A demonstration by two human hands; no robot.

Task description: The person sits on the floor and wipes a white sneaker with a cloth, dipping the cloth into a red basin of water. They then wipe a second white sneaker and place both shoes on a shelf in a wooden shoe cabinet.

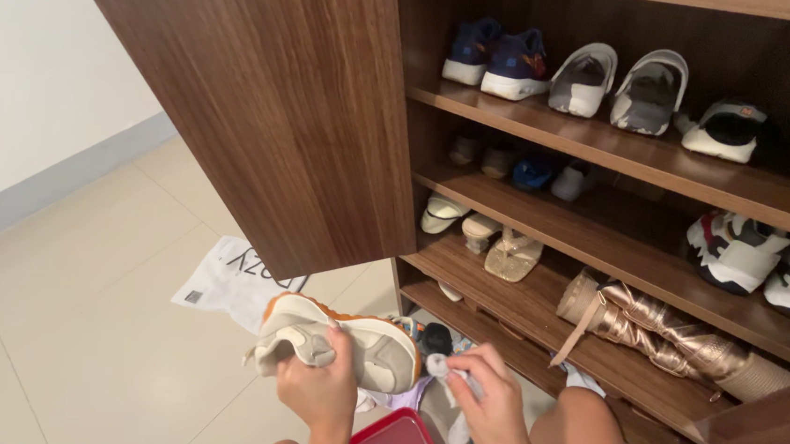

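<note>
Head view, looking down: at six o'clock my left hand (314, 389) grips a beige sneaker (340, 345) by its heel, sole up. It looks light, padded yet firm-soled, easy to pinch there. At five o'clock my right hand (486, 403) is closed around a white cloth (444, 369) touching its toe.

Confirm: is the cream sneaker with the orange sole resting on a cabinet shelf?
No, the left hand holds the cream sneaker with the orange sole up in front of the wooden cabinet.
</note>
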